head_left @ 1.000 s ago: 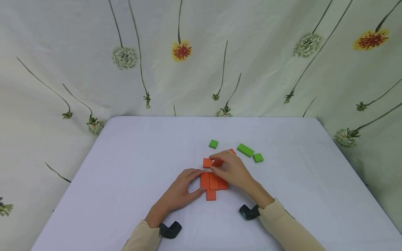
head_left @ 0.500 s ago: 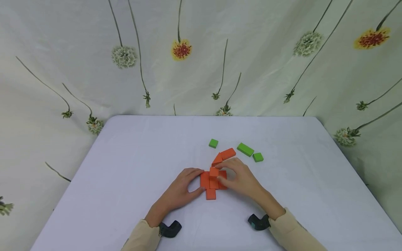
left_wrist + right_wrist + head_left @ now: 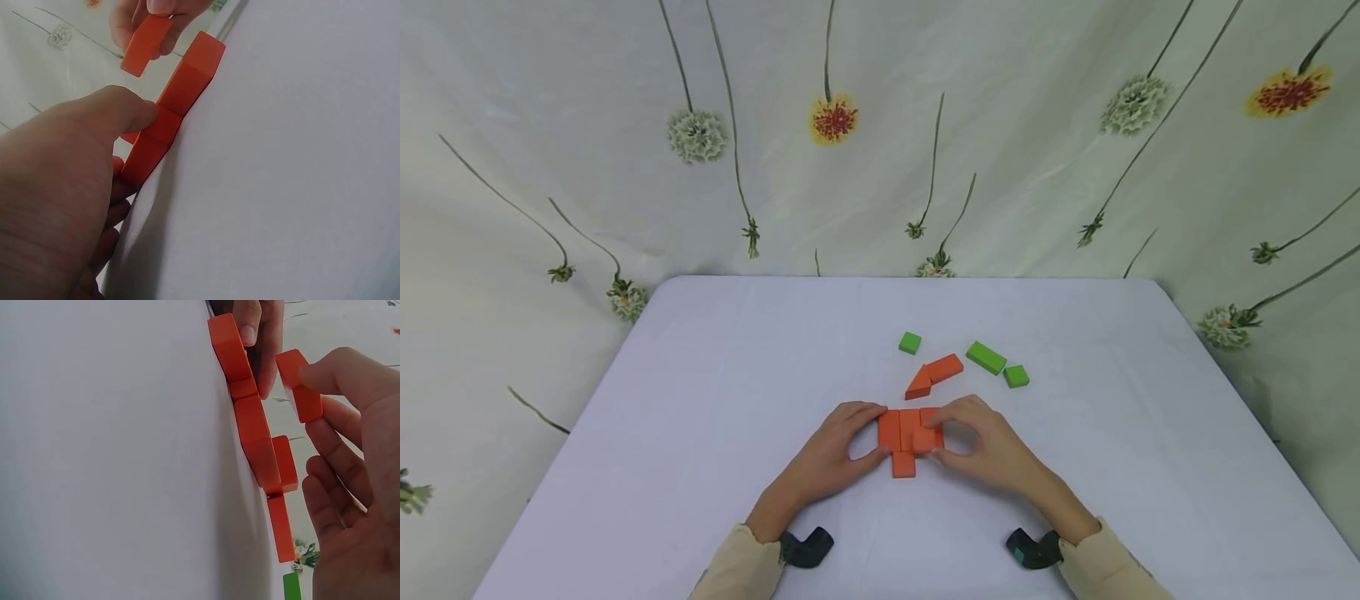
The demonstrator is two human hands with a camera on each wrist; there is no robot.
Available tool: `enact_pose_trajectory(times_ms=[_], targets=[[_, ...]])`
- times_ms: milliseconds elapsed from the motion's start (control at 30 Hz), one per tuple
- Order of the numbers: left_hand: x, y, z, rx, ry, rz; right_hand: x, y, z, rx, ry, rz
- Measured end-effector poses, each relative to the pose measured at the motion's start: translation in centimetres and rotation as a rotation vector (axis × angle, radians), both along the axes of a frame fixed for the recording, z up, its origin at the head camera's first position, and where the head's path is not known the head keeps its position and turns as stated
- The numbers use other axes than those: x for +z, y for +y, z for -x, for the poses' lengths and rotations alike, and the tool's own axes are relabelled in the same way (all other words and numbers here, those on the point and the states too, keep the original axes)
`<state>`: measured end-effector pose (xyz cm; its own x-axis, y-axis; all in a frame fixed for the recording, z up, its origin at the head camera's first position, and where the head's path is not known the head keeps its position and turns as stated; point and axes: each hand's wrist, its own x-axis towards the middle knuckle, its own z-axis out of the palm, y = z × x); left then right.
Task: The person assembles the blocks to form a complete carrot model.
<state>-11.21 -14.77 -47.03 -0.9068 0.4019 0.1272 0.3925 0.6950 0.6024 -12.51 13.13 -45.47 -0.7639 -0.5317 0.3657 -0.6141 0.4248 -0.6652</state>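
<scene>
Three upright-lying orange blocks form a row in the head view, with the left block (image 3: pixel 889 431) and middle block (image 3: pixel 907 421) plainest; the right one is partly covered. A small orange block (image 3: pixel 903 466) adjoins the row's front. My left hand (image 3: pixel 835 450) pinches the left block between thumb and fingers at its front and back edges. Between thumb and fingertips, my right hand (image 3: pixel 992 446) holds another small orange block (image 3: pixel 297 384). Both wrist views show this block raised off the row, toward its right end in the head view.
Behind the row lie an orange triangular block (image 3: pixel 919 383) and an orange rectangular block (image 3: pixel 945 368). Farther back are a green square block (image 3: pixel 910 343), a green rectangular block (image 3: pixel 986 357) and a second green square (image 3: pixel 1017 377). A white-covered table (image 3: pixel 737 358) carries everything.
My right hand has picked up the small orange block from behind the row and brought it toward me and rightward, over the row. The left hand has stayed in place.
</scene>
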Motion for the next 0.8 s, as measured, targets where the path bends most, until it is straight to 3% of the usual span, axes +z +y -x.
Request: enact_pose_trajectory(times_ms=[400,800], targets=[[-0.07,0.07,-0.03,0.005,0.0,-0.006,-0.82,0.87,-0.2,0.107,-0.006,-0.032],[-0.02,0.05,-0.08,0.004,0.003,-0.003,-0.83,0.96,-0.34,0.154,0.002,-0.073]])
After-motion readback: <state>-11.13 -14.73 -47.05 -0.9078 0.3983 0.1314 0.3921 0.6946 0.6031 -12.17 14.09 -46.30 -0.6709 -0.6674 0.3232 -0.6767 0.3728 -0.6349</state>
